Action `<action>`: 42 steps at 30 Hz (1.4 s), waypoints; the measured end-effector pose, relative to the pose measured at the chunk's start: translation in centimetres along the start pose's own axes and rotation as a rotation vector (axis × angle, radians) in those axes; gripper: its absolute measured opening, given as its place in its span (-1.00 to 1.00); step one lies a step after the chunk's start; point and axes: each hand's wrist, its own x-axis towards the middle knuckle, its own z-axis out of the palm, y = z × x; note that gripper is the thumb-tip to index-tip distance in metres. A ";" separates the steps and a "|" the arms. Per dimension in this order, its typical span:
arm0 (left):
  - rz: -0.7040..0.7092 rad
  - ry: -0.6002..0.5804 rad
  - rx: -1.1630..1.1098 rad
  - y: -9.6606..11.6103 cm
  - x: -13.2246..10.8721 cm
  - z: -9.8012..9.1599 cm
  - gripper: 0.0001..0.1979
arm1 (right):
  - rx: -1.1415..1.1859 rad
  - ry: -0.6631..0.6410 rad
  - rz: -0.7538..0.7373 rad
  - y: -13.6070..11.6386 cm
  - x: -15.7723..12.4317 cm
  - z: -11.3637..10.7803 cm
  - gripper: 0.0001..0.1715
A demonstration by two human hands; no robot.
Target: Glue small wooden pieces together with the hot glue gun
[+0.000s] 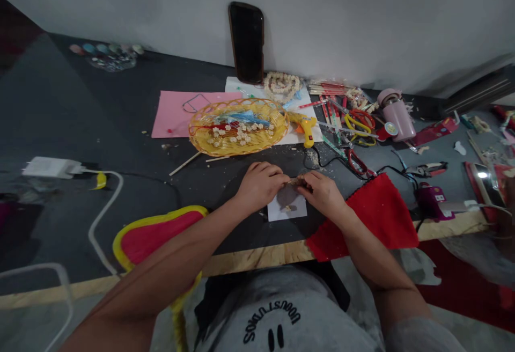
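Near the table's front edge, my left hand (262, 183) and my right hand (322, 191) meet with bent fingers. Between their fingertips is a small beige-brown piece (296, 180), too small and covered to name. Just below them lies a white paper square (298, 211) with a tiny pale bit (287, 209) on it. Beyond my hands stands a yellow wicker basket (201, 143) holding pale flower-shaped pieces (241, 136) and blue tassels (243, 117). A yellow glue gun (308, 126) rests against its right side. Red felt (378, 212) spreads under my right forearm.
Scissors (358, 164), pliers (426, 169) and a pink bottle (397, 116) crowd the right. A phone (247, 43) leans on the wall. Pink paper (171, 113) lies behind the basket. A white charger (52, 167) with its cable sits left, and a yellow-edged pink pad (156, 234) lies by my left forearm.
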 end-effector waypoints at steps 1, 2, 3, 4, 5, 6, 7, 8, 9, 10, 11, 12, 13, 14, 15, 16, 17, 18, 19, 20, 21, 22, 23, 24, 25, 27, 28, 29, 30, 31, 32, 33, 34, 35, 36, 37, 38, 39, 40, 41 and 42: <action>-0.001 -0.003 0.001 0.0 0.0 0.0 -0.81 | 0.004 0.000 -0.005 0.0 0.0 0.0 -0.85; -0.003 -0.006 0.001 0.0 0.0 0.0 -0.81 | 0.008 0.001 -0.008 0.1 0.0 -0.1 -0.84; -0.005 -0.009 0.001 0.0 0.0 -0.1 -0.81 | 0.012 0.001 -0.011 0.1 -0.1 -0.1 -0.84; -0.006 -0.012 -0.001 0.0 0.0 -0.1 -0.82 | 0.013 0.000 -0.012 0.2 -0.1 -0.2 -0.85; -0.007 -0.014 -0.003 0.0 0.1 -0.1 -0.82 | 0.010 -0.004 -0.011 0.2 -0.1 -0.2 -0.85; -0.007 -0.016 -0.005 0.1 0.1 -0.1 -0.82 | 0.005 -0.008 -0.010 0.2 -0.1 -0.3 -0.85; -0.008 -0.015 -0.007 0.1 0.1 -0.2 -0.82 | -0.003 -0.013 -0.009 0.2 -0.1 -0.4 -0.85; -0.008 -0.015 -0.009 0.1 0.1 -0.2 -0.82 | -0.013 -0.017 -0.009 0.2 -0.1 -0.4 -0.85; -0.008 -0.015 -0.011 0.1 0.1 -0.2 -0.82 | -0.024 -0.020 -0.006 0.2 -0.1 -0.4 -0.85; -0.009 -0.017 -0.011 0.1 0.1 -0.2 -0.82 | -0.033 -0.021 -0.003 0.2 -0.1 -0.5 -0.85; -0.010 -0.021 -0.011 0.1 0.1 -0.3 -0.81 | -0.038 -0.021 0.001 0.1 0.0 -0.5 -0.86; -0.011 -0.026 -0.010 0.1 0.1 -0.3 -0.81 | -0.041 -0.019 0.003 0.1 0.0 -0.4 -0.88; -0.012 -0.032 -0.008 0.2 0.1 -0.3 -0.81 | -0.040 -0.016 0.004 0.1 0.0 -0.4 -0.89; -0.013 -0.037 -0.005 0.2 0.1 -0.3 -0.82 | -0.037 -0.013 0.004 0.1 0.0 -0.4 -0.90; -0.014 -0.040 -0.003 0.2 0.1 -0.3 -0.82 | -0.031 -0.009 0.003 0.1 0.0 -0.3 -0.91; -0.015 -0.040 -0.001 0.2 0.1 -0.3 -0.83 | -0.024 -0.007 0.000 0.0 0.0 -0.3 -0.92; -0.014 -0.039 0.001 0.1 0.1 -0.3 -0.83 | -0.020 -0.004 -0.004 0.0 0.0 -0.3 -0.93; -0.012 -0.036 0.002 0.1 0.1 -0.3 -0.83 | -0.018 -0.002 -0.006 0.1 0.0 -0.3 -0.93; -0.011 -0.031 0.002 0.1 0.1 -0.2 -0.83 | -0.019 0.000 -0.007 0.1 0.0 -0.2 -0.93; -0.010 -0.026 0.001 0.1 0.1 -0.2 -0.83 | -0.021 0.001 -0.009 0.1 0.0 -0.2 -0.93; -0.008 -0.022 0.000 0.1 0.1 -0.2 -0.83 | -0.025 0.000 -0.011 0.1 -0.1 -0.2 -0.93; -0.006 -0.021 -0.002 0.1 0.1 -0.2 -0.83 | -0.031 -0.002 -0.009 0.1 -0.1 -0.2 -0.92; -0.003 -0.021 -0.003 0.0 0.1 -0.2 -0.83 | -0.037 -0.004 -0.005 0.1 -0.1 -0.2 -0.93; -0.001 -0.023 -0.005 0.0 0.1 -0.3 -0.83 | -0.045 -0.007 0.001 0.2 -0.1 -0.2 -0.93; 0.002 -0.026 -0.005 0.0 0.1 -0.3 -0.83 | -0.052 -0.009 0.010 0.2 -0.2 -0.2 -0.94; 0.003 -0.028 -0.005 0.1 0.1 -0.3 -0.83 | -0.060 -0.014 0.027 0.4 -0.2 -0.2 -0.93; 0.001 -0.029 -0.004 0.1 0.1 -0.4 -0.83 | -0.061 -0.017 0.032 0.4 -0.3 -0.2 -0.93; -0.003 -0.032 -0.003 0.1 0.2 -0.4 -0.83 | -0.062 -0.020 0.034 0.4 -0.3 -0.1 -0.93; -0.007 -0.036 -0.001 0.1 0.2 -0.4 -0.84 | -0.065 -0.022 0.032 0.4 -0.3 -0.1 -0.93; -0.010 -0.040 0.001 0.2 0.2 -0.4 -0.84 | -0.070 -0.024 0.028 0.4 -0.3 -0.1 -0.94; -0.013 -0.045 0.003 0.2 0.2 -0.4 -0.84 | -0.078 -0.024 0.023 0.4 -0.3 -0.1 -0.95; -0.015 -0.049 0.006 0.2 0.2 -0.4 -0.84 | -0.086 -0.024 0.020 0.4 -0.3 -0.1 -0.95; -0.015 -0.051 0.008 0.2 0.2 -0.4 -0.84 | -0.091 -0.024 0.018 0.3 -0.2 -0.1 -0.95; -0.014 -0.053 0.010 0.2 0.2 -0.4 -0.84 | -0.092 -0.026 0.018 0.3 -0.2 -0.1 -0.95; -0.012 -0.052 0.012 0.1 0.2 -0.4 -0.84 | -0.091 -0.029 0.019 0.2 -0.2 -0.1 -0.95; -0.009 -0.049 0.014 0.1 0.1 -0.3 -0.84 | -0.088 -0.030 0.020 0.2 -0.2 -0.1 -0.95; -0.007 -0.043 0.016 0.1 0.1 -0.3 -0.84 | -0.083 -0.031 0.020 0.1 -0.2 -0.1 -0.95; -0.003 -0.035 0.015 0.1 0.1 -0.3 -0.84 | -0.078 -0.030 0.018 0.1 -0.2 -0.2 -0.95; 0.000 -0.028 0.013 0.1 0.1 -0.2 -0.84 | -0.074 -0.028 0.013 0.0 -0.1 -0.2 -0.95; 0.004 -0.022 0.011 0.0 0.1 -0.2 -0.84 | -0.070 -0.022 0.008 0.0 -0.1 -0.2 -0.95; 0.006 -0.018 0.009 0.0 0.1 -0.1 -0.84 | -0.066 -0.014 0.002 0.0 -0.1 -0.2 -0.94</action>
